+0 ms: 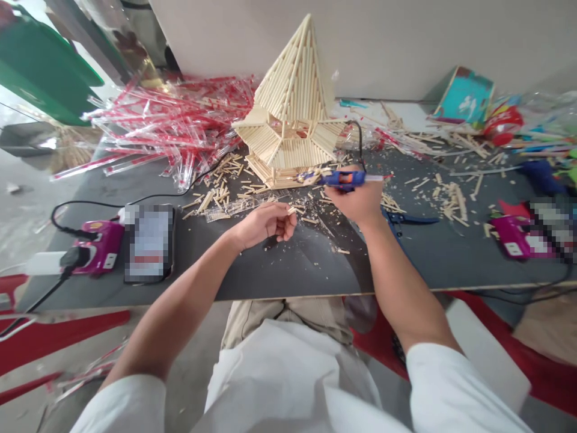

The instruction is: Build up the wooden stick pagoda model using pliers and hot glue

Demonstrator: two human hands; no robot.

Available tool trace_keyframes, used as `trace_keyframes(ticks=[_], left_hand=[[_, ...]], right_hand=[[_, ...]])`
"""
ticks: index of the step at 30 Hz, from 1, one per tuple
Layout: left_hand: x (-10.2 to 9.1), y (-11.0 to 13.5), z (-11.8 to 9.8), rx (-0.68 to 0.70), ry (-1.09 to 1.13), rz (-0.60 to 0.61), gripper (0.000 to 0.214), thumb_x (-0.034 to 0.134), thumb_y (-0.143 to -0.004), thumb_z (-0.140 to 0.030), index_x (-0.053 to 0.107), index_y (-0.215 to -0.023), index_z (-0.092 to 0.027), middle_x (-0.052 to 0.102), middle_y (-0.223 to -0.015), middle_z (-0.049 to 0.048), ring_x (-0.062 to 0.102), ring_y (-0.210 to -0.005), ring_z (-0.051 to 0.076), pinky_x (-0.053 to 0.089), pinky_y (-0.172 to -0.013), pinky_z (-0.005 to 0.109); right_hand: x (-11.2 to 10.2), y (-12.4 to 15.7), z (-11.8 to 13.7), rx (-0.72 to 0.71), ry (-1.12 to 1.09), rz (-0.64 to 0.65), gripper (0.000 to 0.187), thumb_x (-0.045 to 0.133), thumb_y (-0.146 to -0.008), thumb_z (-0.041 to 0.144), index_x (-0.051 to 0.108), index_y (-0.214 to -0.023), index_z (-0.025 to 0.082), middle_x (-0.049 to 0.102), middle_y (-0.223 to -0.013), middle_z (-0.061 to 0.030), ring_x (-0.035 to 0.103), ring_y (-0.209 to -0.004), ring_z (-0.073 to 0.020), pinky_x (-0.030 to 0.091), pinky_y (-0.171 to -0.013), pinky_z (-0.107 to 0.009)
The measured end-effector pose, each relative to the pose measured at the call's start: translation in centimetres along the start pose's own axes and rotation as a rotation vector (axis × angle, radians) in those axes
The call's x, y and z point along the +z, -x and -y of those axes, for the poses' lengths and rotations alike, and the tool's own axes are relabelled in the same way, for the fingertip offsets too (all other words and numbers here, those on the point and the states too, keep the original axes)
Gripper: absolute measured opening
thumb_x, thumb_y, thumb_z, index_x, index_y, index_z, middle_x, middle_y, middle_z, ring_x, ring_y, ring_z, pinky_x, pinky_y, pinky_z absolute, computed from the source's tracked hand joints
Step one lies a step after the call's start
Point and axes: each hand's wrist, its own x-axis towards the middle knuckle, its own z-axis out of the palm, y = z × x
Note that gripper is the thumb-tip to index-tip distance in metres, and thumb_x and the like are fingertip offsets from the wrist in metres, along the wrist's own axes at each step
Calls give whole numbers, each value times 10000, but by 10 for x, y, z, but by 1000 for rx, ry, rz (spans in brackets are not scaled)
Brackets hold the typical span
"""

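My right hand (pixel 358 201) is wrapped round a blue hot glue gun (pixel 345 179), its nozzle pointing left, just in front of a pagoda-like model (pixel 297 84) built of thin wooden sticks. A glue stick pokes out of the gun's back end. To the left, my left hand (pixel 268 224) is closed in a pinch on a short wooden stick (pixel 291 210), whose pale end shows at the fingertips. Cut wooden stick pieces (pixel 216 192) lie scattered around the model's base, beside a clear plastic ruler (pixel 234 208). Blue-handled pliers (pixel 410 219) rest right of my right wrist.
Red-and-clear plastic wrappers (pixel 180 120) are heaped at the back left. A phone (pixel 150 243) and a purple power strip (pixel 100 246) sit at the left, with a black cord crossing the table (pixel 288 276). Another purple power strip (pixel 518 236) lies at the right.
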Motion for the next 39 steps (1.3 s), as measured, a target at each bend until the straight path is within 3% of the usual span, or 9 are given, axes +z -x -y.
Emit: trace_keyframes(ticks=[8,16,20,22,24,26,28,32,39], left_hand=[[2,-6,4,-4,10,-210,534,746,-904,-580,472,-680,-181,526,-621,-3,512,-513,89,332,-463,191],[4,-2,-1,-51,121,-189,274,654,-943,-354,578,-769,-156,569,-673,17,542,-530,103,376,-481,194],[1,2,-9,-49,172,-156,102,618,-861,-232,624,-803,-149,481,-640,-9,431,-490,77,322,-470,192],[-3,3,-13,11,61,-257,97,607,-849,-226,619,-782,-157,365,-602,-42,346,-470,67,271,-455,183],[-12,4,-17,135,-182,-470,160,602,-887,-254,603,-753,-167,294,-590,-58,281,-457,60,202,-437,173],[-25,2,-21,259,-421,-683,153,617,-909,-274,619,-789,-178,350,-577,-50,276,-451,64,176,-422,178],[-40,-1,-27,337,-589,-744,127,614,-942,-307,653,-899,-194,363,-565,-55,270,-442,70,169,-416,182],[-58,-14,-45,263,-694,-673,183,683,-899,-271,619,-1060,-215,377,-567,-76,244,-425,59,161,-405,175],[-59,-33,-71,41,-520,-528,254,704,-862,-165,487,-741,-216,336,-509,-74,266,-414,52,201,-412,180]], right_hand=[[-14,-12,-34,226,130,-125,214,643,-804,374,558,-644,260,625,-592,-70,656,-651,-268,539,-738,-424],[-15,-14,-33,309,90,-72,337,670,-806,344,429,-582,274,567,-560,-47,645,-661,-258,522,-759,-422],[-16,-15,-35,320,32,-76,370,680,-813,359,408,-575,278,555,-550,-36,619,-633,-247,517,-726,-411],[-16,-15,-36,326,18,-83,370,680,-820,354,408,-580,277,564,-565,-37,620,-639,-245,514,-733,-408],[-17,-16,-36,346,18,-89,352,674,-833,348,424,-597,276,576,-584,-38,630,-659,-246,512,-751,-405],[-17,-17,-36,375,19,-85,338,670,-847,346,438,-612,274,587,-600,-40,633,-670,-244,511,-761,-399],[-17,-17,-37,393,10,-75,338,673,-854,345,443,-616,273,602,-614,-46,637,-672,-241,510,-771,-393],[-16,-17,-36,386,-28,-76,340,684,-848,341,448,-612,271,624,-631,-55,643,-666,-240,512,-773,-388],[-14,-17,-33,353,-20,-85,309,669,-848,373,492,-617,271,628,-622,-65,655,-661,-256,515,-743,-399]])
